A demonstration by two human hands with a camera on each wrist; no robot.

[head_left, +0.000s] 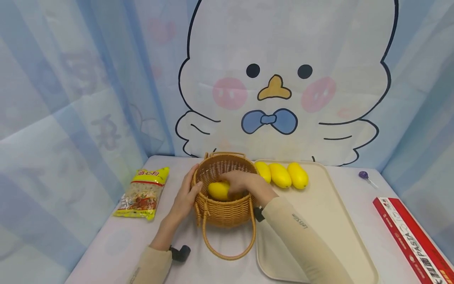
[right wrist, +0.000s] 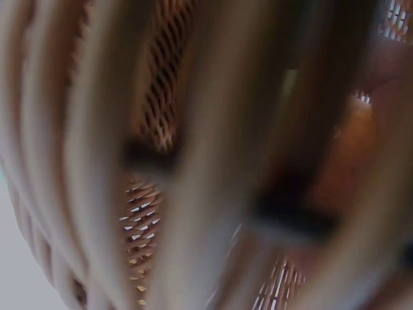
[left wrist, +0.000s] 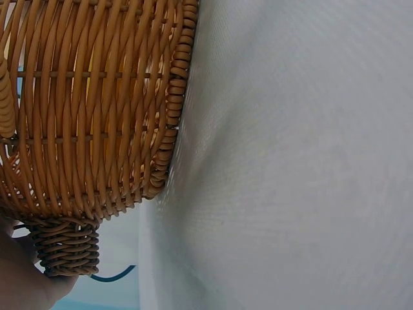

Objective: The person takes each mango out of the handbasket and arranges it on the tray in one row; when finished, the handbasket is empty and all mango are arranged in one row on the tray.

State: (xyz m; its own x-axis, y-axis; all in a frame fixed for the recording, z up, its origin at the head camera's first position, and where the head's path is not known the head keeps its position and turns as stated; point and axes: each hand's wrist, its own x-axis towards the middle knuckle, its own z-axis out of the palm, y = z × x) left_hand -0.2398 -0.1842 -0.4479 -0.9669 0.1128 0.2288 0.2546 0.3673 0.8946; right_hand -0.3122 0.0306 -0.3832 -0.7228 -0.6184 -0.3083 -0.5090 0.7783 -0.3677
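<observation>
A brown wicker basket point(head_left: 227, 215) stands upright on the table, its looped handle folded down toward me. My left hand point(head_left: 184, 197) grips the basket's left side, thumb at the rim; in the left wrist view part of that hand point(left wrist: 29, 278) shows by a woven lug. Inside the basket, my right hand point(head_left: 239, 181) holds a yellow mango point(head_left: 218, 191) with its fingers bent over it; some of the fingers are hidden behind the fruit. Blurred wicker strands point(right wrist: 213, 161) fill most of the right wrist view.
Right of the basket lies a beige tray point(head_left: 312, 221) with three yellow mangoes point(head_left: 280, 175) along its far end. A yellow food packet point(head_left: 143, 193) lies at left. A purple lollipop point(head_left: 363, 174) and a red pasta box point(head_left: 413, 240) are at right. Printed curtains hang behind.
</observation>
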